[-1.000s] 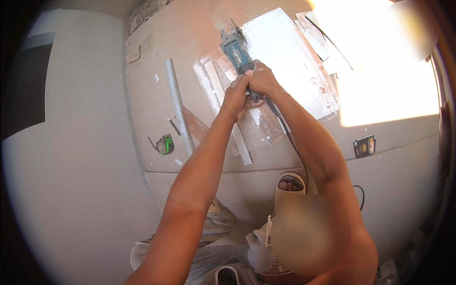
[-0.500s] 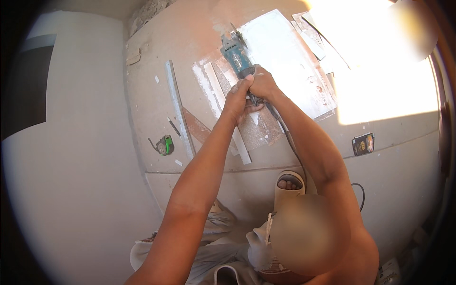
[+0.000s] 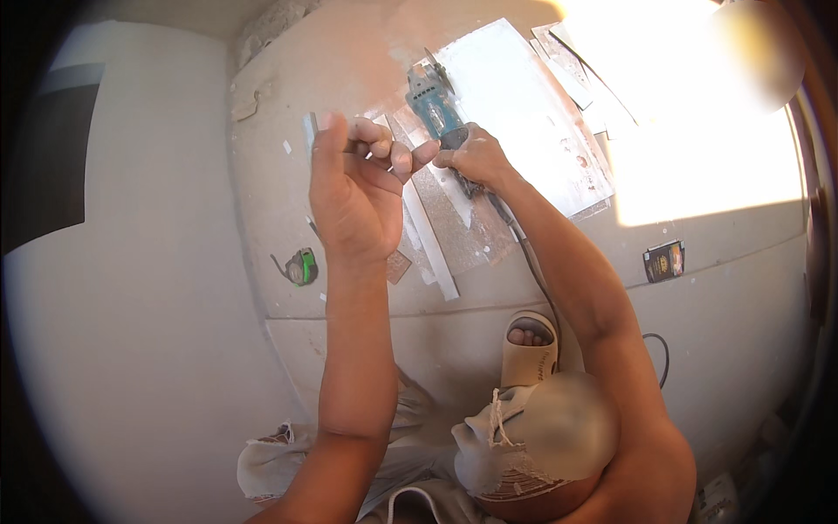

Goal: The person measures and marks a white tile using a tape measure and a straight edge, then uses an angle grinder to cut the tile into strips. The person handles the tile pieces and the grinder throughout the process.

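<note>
My right hand (image 3: 478, 160) is wrapped round the dark rear body of a teal angle grinder (image 3: 434, 103). The grinder's disc (image 3: 438, 70) points away from me, beside the left edge of a large white tile (image 3: 515, 105). A cord (image 3: 526, 244) trails from the tool back toward my foot. To the left of the grinder, my left hand (image 3: 362, 188) is raised, palm up, with fingers loosely curled and apart and nothing in it. Beneath the hands lie a narrow pale strip (image 3: 428, 240) and dusty reddish-brown tile pieces (image 3: 478, 229).
A green and black tape measure (image 3: 301, 267) lies left of my left forearm. A small dark packet (image 3: 664, 262) is on the floor at right. Tile offcuts (image 3: 563, 65) sit at the far right. A white wall (image 3: 157, 218) bounds the left; my sandalled foot (image 3: 529, 345) is near.
My left hand has let go of the grinder and moved left, turning palm up. The right hand keeps its hold, and the grinder has hardly moved.
</note>
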Demonstrator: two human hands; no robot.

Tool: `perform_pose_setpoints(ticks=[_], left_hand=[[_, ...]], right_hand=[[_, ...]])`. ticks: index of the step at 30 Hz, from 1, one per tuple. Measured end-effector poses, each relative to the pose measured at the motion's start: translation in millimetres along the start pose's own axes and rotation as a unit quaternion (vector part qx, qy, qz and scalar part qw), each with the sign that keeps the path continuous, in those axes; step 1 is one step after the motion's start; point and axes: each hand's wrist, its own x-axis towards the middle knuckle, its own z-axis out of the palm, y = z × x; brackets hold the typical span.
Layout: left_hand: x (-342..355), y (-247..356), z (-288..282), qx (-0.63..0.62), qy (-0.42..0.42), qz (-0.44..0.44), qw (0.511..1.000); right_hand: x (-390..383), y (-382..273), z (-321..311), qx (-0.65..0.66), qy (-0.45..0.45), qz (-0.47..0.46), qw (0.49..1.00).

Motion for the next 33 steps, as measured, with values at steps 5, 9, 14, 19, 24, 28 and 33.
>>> perform_pose_setpoints(ticks=[5, 9, 14, 19, 24, 28, 33], left_hand=[[-45, 101, 89, -0.05, -0.4, 0.053, 0.914], [-70, 120, 108, -0.091, -0.466, 0.021, 0.88], [-96, 131, 111, -0.079, -0.447, 0.021, 0.891], [-105, 132, 107, -0.083, -0.426, 0.028, 0.9], [-108, 141, 104, -0.078, -0.405, 0.043, 0.91], [-89, 137, 87, -0.073, -0.352, 0.075, 0.93], [-45, 78, 23, 0.195, -0.114, 0.14, 0.964]], right_hand=[[-7, -2, -1, -0.004, 0.015, -0.002, 1.0], [-13, 12, -14, -0.023, 0.035, 0.019, 0.999], [-11, 6, -2, -0.01, 0.018, 0.001, 1.0], [-16, 7, 0, -0.007, 0.009, 0.004, 1.0], [-22, 3, 2, -0.031, 0.018, 0.0, 0.999], [-30, 16, -12, -0.03, 0.027, 0.012, 0.999], [-32, 17, -1, -0.024, 0.029, 0.002, 0.999]])
